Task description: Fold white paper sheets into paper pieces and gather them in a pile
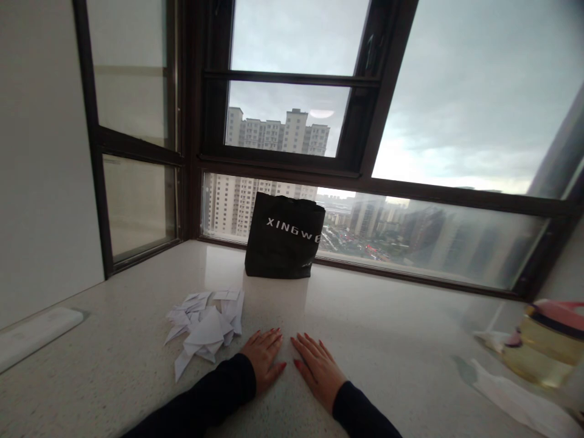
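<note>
My left hand (263, 357) lies flat on the pale stone counter (374, 340), fingers stretched out and together, holding nothing. My right hand (318, 367) lies flat beside it, a small gap between them, also holding nothing. Both arms wear dark sleeves. Just left of my left hand sits a pile of folded white paper pieces (207, 326), close to the fingers but apart from them.
A black bag (283, 236) with white lettering stands upright at the back of the counter against the window. A yellowish jar with a pink lid (550, 348) and a white tissue (520, 398) sit at the right. A white flat object (34, 333) lies at the far left.
</note>
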{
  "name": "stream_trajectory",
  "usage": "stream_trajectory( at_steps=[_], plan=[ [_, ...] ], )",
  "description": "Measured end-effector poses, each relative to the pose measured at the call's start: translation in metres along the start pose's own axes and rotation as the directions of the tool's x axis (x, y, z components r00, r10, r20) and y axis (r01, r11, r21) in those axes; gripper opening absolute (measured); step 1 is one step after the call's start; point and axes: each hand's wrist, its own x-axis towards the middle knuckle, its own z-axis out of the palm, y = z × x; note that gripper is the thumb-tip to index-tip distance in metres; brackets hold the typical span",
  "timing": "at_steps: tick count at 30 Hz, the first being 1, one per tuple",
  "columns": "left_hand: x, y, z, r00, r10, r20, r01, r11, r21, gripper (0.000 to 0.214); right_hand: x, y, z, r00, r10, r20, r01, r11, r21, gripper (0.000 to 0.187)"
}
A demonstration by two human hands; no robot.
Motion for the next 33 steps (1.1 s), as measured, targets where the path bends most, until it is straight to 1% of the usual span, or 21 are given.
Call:
stream_trajectory(
  at_steps=[8, 16, 23, 30, 33],
  plan=[
    [-0.0002, 0.0026, -0.0032, 1.0, -0.009, 0.014, 0.009, 1.0, -0.01, 0.059, -0.0006, 0.0008, 0.0018, 1.0, -0.006, -0.023, 0.006, 1.0, -0.001, 0.044],
    [-0.0008, 0.0029, -0.0058, 0.999, -0.011, 0.035, 0.011, 1.0, -0.002, 0.06, 0.0, -0.0013, -0.0023, 1.0, -0.005, 0.026, 0.006, 1.0, -0.014, 0.045],
    [-0.0016, 0.0017, -0.0035, 1.0, -0.011, 0.01, 0.011, 1.0, -0.007, 0.058, -0.0007, -0.0011, -0.0007, 1.0, -0.002, -0.01, 0.002, 1.0, -0.007, 0.044],
    [0.0005, -0.0003, 0.0018, 1.0, -0.004, -0.016, 0.004, 1.0, -0.011, 0.059, 0.0, 0.0033, 0.0045, 0.999, -0.025, -0.036, 0.025, 1.0, -0.003, 0.043],
    [0.0009, -0.0007, 0.0032, 1.0, -0.003, -0.021, 0.002, 1.0, -0.013, 0.059, 0.0, 0.0036, 0.0044, 0.999, -0.028, -0.034, 0.028, 1.0, -0.004, 0.044]
  ],
)
